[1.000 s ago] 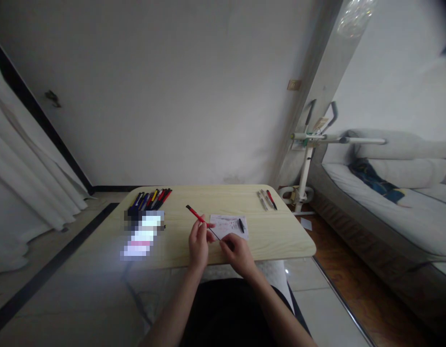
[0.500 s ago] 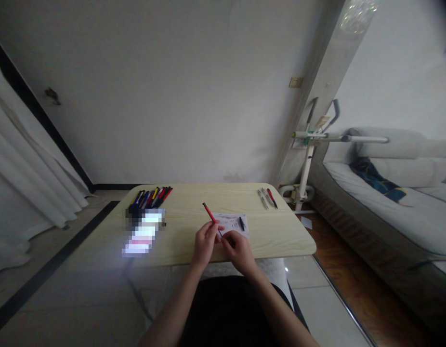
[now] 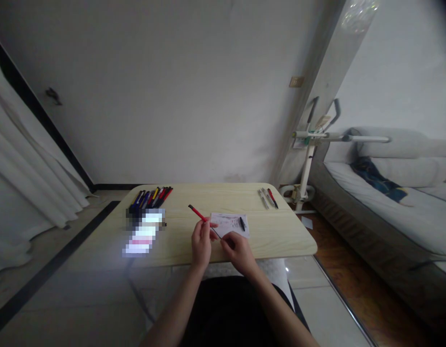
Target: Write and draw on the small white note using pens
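My left hand (image 3: 202, 239) is closed round a red pen barrel (image 3: 198, 213) with a dark end that points up and to the left. A thin dark pen refill (image 3: 216, 233) runs from the barrel's lower end to my right hand (image 3: 236, 248), whose fingers pinch its other end. Just beyond both hands lies a sheet of paper (image 3: 223, 220) with scribbled marks. A short black pen part (image 3: 242, 223), perhaps a cap or grip, rests on the paper's right side.
Several pens (image 3: 152, 197) lie in a row at the table's back left, near a pixelated bright patch (image 3: 143, 233). At the back right are two clear pens (image 3: 263, 198) and a red and black pen (image 3: 272, 198). The wooden table (image 3: 281, 236) has rounded corners.
My left hand has shifted slightly left and the red barrel now tilts lower to the left. More of the thin refill shows between my hands. My right hand has barely moved.
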`<state>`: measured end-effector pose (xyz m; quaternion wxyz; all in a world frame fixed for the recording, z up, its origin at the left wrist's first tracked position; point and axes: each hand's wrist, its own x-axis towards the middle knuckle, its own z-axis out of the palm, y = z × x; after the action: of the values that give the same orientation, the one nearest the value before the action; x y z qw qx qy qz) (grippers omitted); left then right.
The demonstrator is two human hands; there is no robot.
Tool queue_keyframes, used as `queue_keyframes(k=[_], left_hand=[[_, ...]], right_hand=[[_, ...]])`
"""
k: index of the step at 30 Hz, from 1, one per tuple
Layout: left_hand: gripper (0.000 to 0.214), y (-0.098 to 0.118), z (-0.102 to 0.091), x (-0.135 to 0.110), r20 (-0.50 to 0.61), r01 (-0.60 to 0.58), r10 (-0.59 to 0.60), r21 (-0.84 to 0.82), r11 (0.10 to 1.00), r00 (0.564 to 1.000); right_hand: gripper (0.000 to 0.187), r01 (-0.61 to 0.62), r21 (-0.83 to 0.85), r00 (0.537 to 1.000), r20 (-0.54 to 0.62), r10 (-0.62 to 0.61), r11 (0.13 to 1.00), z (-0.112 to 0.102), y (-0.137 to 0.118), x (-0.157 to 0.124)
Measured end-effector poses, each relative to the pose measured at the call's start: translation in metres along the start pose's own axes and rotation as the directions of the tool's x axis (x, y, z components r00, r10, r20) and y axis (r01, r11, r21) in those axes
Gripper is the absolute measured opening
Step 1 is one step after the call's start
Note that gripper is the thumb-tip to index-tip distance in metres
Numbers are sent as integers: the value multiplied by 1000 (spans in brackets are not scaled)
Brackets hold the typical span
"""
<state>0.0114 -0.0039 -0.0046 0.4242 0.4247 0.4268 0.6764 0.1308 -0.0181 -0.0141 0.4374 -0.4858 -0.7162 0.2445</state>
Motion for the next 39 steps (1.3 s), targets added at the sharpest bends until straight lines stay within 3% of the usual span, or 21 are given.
queue_keyframes(k=[15,21,25,33,39], left_hand=[[43,1,0,0,41,-3,1,46,999,999],[26,-1,1,2,183,34,-57,128,991,981],[24,-1,2,2,100,56,-67,104,993,993],[25,4,1,1,86,42,-51,110,993,995],[28,2,2,1,162,42,-64,133,990,985]], right_hand=[[8,17,-19,1000,-6,-17,1000,0,0,0],[10,12,-13,1000,3,-12,1000,0,-1,0],[10,14,-14,1000,-3,-14,1000,0,-1,0],[11,25,-16,999,-22,-25,1000,-1,-3,0],[11,12,-5,1000,-19,-12,1000,-1,-2,0]])
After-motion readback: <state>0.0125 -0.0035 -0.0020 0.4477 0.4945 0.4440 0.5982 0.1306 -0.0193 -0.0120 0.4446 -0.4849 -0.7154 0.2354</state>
